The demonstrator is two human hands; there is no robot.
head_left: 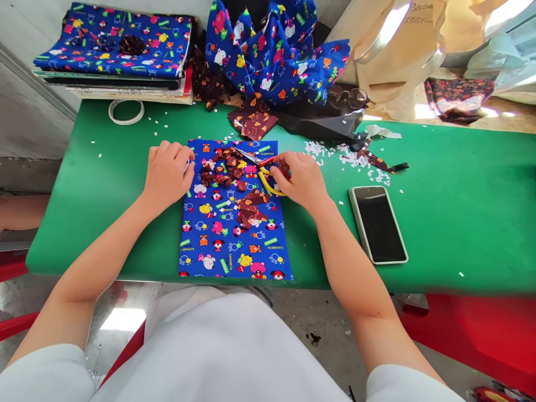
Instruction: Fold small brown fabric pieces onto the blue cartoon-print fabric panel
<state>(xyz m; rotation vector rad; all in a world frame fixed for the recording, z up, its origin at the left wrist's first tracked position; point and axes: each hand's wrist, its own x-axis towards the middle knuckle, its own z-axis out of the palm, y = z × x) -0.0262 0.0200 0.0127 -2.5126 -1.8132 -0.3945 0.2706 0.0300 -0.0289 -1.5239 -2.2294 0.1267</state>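
A blue cartoon-print cloth (218, 257) lies flat on the green table in front of me. On its upper half are several cut scraps of brown patterned fabric (251, 209), with a few tiny white bits among them. My right hand (304, 181) pinches the red and yellow handles of a pair of scissors (264, 167), whose blades point up and left over the scraps. At the cloth's left edge rests my left hand (170, 173), its fingers curled in. Whether anything small sits between that thumb and fingers is hidden.
A phone (379, 223) lies to the right, below scattered white paper bits (355, 156). At the back are a tape roll (126, 111), stacked books (129, 95), crumpled blue cloth (272, 56), a brown fabric piece (253, 117) and glasses (352, 96). A red stool (473, 329) stands at right.
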